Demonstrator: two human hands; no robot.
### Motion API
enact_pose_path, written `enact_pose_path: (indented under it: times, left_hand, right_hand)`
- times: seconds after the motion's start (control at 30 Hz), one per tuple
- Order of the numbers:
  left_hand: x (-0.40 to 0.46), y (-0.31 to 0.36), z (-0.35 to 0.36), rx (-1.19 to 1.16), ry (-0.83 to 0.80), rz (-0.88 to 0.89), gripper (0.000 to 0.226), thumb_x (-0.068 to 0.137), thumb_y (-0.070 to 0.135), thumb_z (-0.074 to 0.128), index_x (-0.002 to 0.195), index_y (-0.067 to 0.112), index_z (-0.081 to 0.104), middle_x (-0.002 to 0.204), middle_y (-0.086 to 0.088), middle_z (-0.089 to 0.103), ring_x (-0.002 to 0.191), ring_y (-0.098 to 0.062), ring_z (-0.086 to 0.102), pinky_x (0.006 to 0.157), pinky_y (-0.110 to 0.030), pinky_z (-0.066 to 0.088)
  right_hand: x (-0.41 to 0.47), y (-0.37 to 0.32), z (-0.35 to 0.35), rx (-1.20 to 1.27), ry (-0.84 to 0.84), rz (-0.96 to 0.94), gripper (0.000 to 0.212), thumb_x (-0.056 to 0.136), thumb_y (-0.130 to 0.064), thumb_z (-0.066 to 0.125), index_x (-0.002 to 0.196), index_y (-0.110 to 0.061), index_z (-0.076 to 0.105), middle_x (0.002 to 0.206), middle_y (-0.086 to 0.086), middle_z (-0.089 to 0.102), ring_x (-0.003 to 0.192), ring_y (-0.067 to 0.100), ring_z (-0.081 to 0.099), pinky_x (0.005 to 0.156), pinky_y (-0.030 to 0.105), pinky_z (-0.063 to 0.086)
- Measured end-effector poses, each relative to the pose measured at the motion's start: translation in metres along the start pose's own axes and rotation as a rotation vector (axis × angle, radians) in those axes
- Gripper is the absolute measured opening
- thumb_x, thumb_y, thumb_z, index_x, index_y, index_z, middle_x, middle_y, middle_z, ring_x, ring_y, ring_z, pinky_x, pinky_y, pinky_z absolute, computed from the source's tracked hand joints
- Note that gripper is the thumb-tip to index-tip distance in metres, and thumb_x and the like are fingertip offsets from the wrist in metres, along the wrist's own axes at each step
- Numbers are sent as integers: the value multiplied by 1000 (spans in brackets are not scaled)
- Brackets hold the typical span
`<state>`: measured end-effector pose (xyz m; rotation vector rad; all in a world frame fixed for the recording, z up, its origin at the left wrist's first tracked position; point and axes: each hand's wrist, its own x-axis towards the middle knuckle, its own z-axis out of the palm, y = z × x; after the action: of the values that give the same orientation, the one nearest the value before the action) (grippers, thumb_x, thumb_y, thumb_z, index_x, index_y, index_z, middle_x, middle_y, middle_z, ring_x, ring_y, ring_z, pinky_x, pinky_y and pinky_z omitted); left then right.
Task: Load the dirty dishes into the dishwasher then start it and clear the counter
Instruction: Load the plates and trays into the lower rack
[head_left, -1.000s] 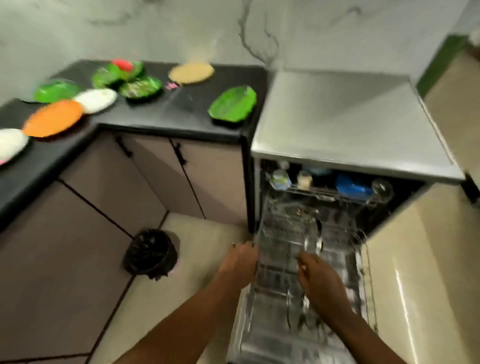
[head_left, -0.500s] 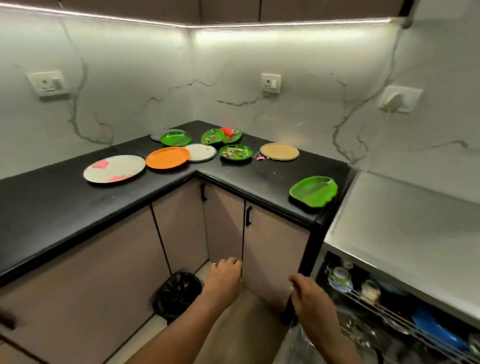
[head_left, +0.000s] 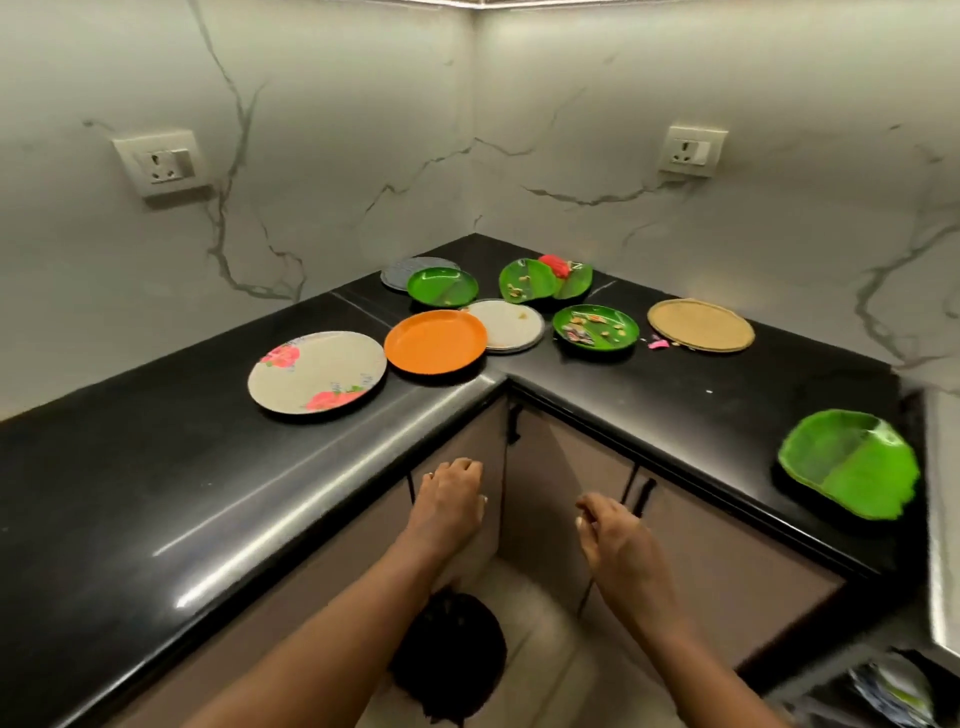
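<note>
The black L-shaped counter (head_left: 156, 493) carries all the dirty dishes, and they lie up and ahead of both hands, which hang lower down in front of the cupboard doors. Most plates sit bunched near the inner corner of the counter. The flowered plate (head_left: 318, 372) is the biggest and lies near the front edge on the left arm of the counter. Just beside it, right at the front corner, is the orange plate (head_left: 435, 341), with a white plate (head_left: 508, 326) touching its far side. Behind them sit a round green plate (head_left: 442, 287), a green plate with food scraps (head_left: 595, 327) and a tan round plate (head_left: 700, 325). A green leaf-shaped tray (head_left: 849, 462) lies alone, well apart, by the right end of the counter near the dishwasher (head_left: 883, 686).

The left hand (head_left: 451, 499) is nearer the orange plate, I think. The right hand (head_left: 615, 540) is nearer the leaf tray. Both hands are held out, backs up, fingers loosely bent and holding nothing. To grab a plate, a hand must go up and forward over the front edge
</note>
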<state>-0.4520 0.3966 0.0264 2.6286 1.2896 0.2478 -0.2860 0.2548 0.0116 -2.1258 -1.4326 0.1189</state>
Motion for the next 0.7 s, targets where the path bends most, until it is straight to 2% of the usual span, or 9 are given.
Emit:
enact_pose_path:
  times: [0.2,0.33,0.4,0.57,0.7]
  left_hand:
    - [37,-102,-20,-17,-7,-169,41,91,34,59,127,16,53,130,-3,55,119,-25,51,97,-38,41]
    - [62,-140,-27,-11,-23,-227,47,90,38,60,130,15,51,132,-5,54,120,-27,50,98,-41,42]
    - [79,-149,-29,-9,-34,-218,51,91,39,60,134,15,47,135,-6,52,122,-27,48,100,-42,42]
    - [144,-146,-23,-43,-82,-162,59,89,44,62,136,14,44,139,-8,47,125,-29,44,101,-43,41]
    - [217,-125,-15,-48,-81,-108,60,92,45,59,139,12,41,143,-10,41,128,-31,41,102,-42,39]
  right_hand:
    - [64,-61,48,-15,-71,-47,15,94,-27,54,108,-25,59,94,-3,63,80,19,63,66,40,54]
    - [104,-79,72,-21,-80,-76,15,96,-26,53,109,-22,60,92,-2,62,79,18,62,62,33,50]
    - [126,-83,82,-12,-84,-77,17,96,-25,53,111,-21,60,93,-1,63,81,19,62,63,32,50]
    - [196,-75,95,14,-72,-1,16,97,-26,51,110,-20,58,96,0,63,88,22,63,72,40,53]
    - [260,-42,95,49,-24,139,16,95,-27,55,105,-17,61,101,6,68,92,27,63,73,35,50]
